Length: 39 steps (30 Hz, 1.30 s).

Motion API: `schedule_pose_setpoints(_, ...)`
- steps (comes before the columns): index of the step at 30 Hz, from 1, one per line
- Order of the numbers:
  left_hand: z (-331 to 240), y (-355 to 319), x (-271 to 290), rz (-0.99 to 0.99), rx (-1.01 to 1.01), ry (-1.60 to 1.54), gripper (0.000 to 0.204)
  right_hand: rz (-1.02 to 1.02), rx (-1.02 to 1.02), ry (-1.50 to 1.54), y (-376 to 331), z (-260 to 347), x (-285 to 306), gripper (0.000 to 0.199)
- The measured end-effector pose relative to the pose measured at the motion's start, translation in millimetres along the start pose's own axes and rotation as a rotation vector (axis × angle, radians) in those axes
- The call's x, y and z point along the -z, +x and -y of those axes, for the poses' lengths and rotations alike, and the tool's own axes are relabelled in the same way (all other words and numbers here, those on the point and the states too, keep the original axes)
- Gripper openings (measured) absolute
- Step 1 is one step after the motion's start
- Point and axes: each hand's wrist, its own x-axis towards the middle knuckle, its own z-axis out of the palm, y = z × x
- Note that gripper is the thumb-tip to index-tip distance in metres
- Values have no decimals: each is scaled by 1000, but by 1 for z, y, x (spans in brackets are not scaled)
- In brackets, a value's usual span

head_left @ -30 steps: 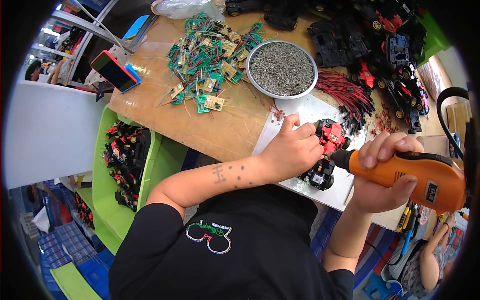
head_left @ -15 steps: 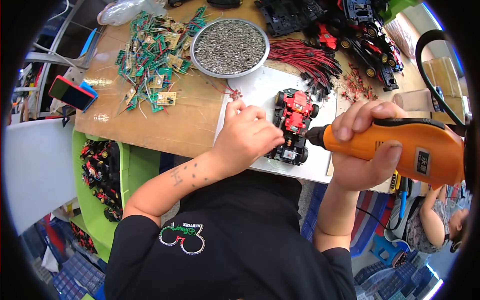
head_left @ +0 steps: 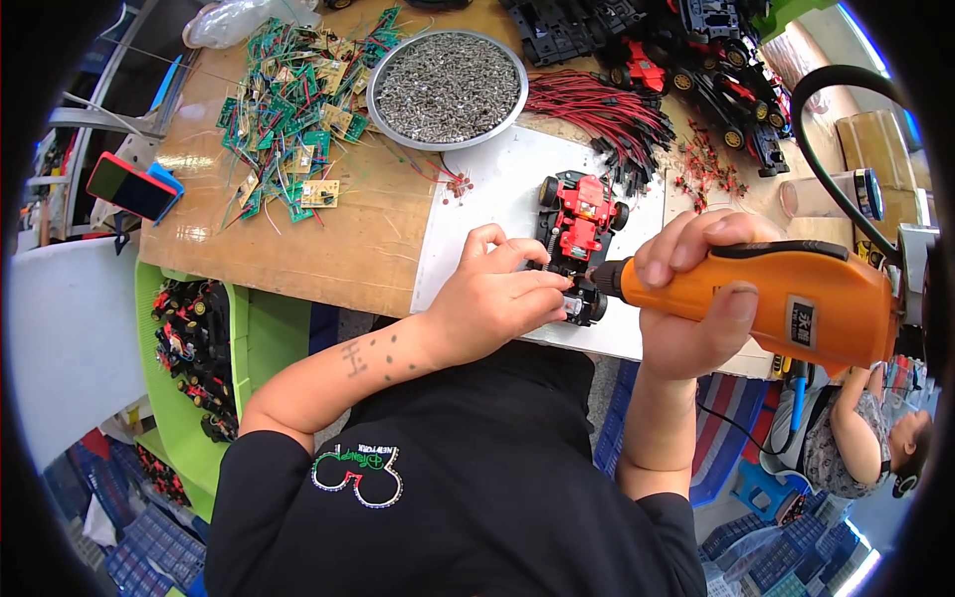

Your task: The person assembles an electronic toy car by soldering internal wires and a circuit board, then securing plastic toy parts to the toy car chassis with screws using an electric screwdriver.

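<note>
A red and black toy car chassis [head_left: 580, 225] lies on a white board [head_left: 477, 211] at the table's near edge. My left hand [head_left: 500, 294] reaches over its near end with thumb and fingers pressed together; whatever they pinch is too small to make out. My right hand [head_left: 694, 298] is wrapped round an orange electric screwdriver [head_left: 796, 298], held level. Its black chuck [head_left: 609, 279] points left, and the tip comes right up to my left fingertips at the chassis. Whether it touches a screw is hidden.
Behind the board stands a round metal bowl [head_left: 448, 92] full of small screws. Green circuit boards [head_left: 298, 129] are heaped left of it, red-black wires [head_left: 597, 109] right. More car chassis [head_left: 726, 90] pile up far right. A co-worker [head_left: 856, 428] sits at the right.
My left fingers have moved onto the near end of the chassis, and the screwdriver tip has shifted slightly down to meet them. The whole view has shifted a little.
</note>
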Motion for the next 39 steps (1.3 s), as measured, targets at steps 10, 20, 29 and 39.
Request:
schedule_pose_setpoints(10,-1,-3,-2,-11,24,-1,21,138,38,-6,-4,-13,6,47)
schedule_pose_setpoints(20,-11,2,3,-15,83,55,20,64,-73,83,-13,22,0,65)
schedule_pose_setpoints(29,-10,6,-4,-71,31,110,21,80,-49,95,-17,21,0,66)
schedule_pose_setpoints(39,-12,9,1,-34,163,81,37,-7,-40,-37,-17,17,2,62)
